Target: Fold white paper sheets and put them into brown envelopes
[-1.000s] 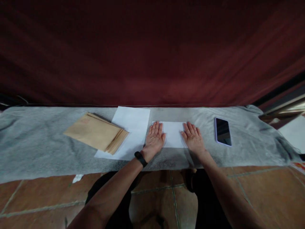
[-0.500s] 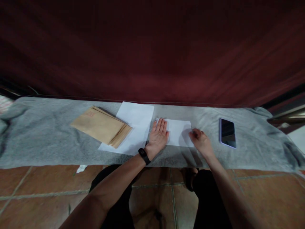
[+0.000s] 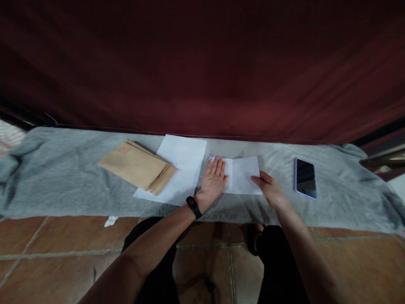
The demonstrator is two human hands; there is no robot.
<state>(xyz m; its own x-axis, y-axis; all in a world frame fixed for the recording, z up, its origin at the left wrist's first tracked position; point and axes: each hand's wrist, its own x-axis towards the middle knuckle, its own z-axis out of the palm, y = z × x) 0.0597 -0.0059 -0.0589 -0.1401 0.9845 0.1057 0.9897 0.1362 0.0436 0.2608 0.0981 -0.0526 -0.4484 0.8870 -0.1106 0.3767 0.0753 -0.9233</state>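
Observation:
A small white sheet of paper lies in front of me, with a crease line running across it from back to front. Flat on its left part rests my left hand, palm down and fingers stretched out, a black band on the wrist. At the sheet's right edge, my right hand pinches the paper, thumb on top and the fingers partly hidden behind it. That right part looks slightly lifted.
A stack of brown envelopes lies on the left, over larger white sheets. To the right is a phone in a purple case. A grey cloth covers the bench; a dark red curtain hangs behind.
My right hand has taken hold of the paper's right edge and raised it a little, so a crease now shows. My left hand stays pressed on the left part.

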